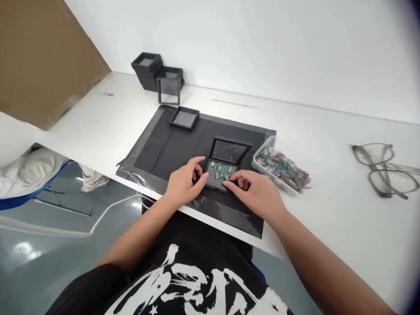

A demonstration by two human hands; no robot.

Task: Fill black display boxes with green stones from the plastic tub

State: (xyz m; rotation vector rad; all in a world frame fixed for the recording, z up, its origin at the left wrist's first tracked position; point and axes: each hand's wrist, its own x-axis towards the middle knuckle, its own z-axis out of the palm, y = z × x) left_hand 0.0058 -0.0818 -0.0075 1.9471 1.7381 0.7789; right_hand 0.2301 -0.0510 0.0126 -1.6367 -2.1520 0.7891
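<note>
A small black hinged case (215, 182) lies on the black mat, its lid (230, 151) with a clear window raised at the back. Several glossy green pieces (217, 174), which look like press-on nails, lie in rows inside it. At the case's left side is my left hand (183, 183), thumb and index finger apart, the thumb tip at the case's front left. My right hand (257, 192) is at the right front corner. Its thumb and index finger are pinched low over the case beside a green piece; what lies between the fingertips is too small to make out.
Right of the case, a clear plastic tub (278, 177) overflows with small wrapped packets. An open black frame box (184, 118) lies on the mat (154, 148). Behind stand stacked black boxes (149, 74) and an upright frame (159, 92). Eyeglasses (377, 168) lie far right.
</note>
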